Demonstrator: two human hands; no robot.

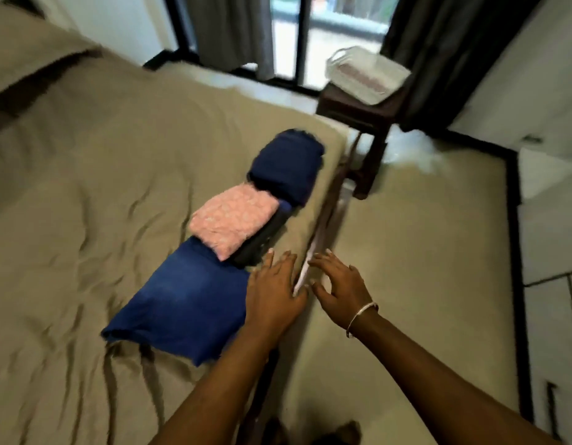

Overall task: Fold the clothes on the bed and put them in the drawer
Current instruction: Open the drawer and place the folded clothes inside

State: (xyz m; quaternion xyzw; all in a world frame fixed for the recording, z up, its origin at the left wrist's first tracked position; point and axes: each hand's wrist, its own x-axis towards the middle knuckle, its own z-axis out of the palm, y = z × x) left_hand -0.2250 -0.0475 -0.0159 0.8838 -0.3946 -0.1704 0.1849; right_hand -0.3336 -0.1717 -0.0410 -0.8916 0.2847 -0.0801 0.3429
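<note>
Folded clothes lie in a row along the right edge of the bed (85,194). Nearest me is a folded blue denim piece (182,303). Beyond it a folded pink patterned garment (233,216) rests on a dark folded item (262,242). Farthest is a folded navy garment (288,168). My left hand (273,290) hovers over the bed edge just right of the denim, fingers straight, holding nothing. My right hand (339,287), with a bracelet on the wrist, is spread over the floor beside the bed, empty. No drawer front is plainly identifiable.
A dark wooden stool (358,123) by the window carries a white basket (368,75). Grey curtains hang at the window. White cabinet fronts (548,284) with dark handles line the right side. Beige floor (423,252) lies between bed and cabinets.
</note>
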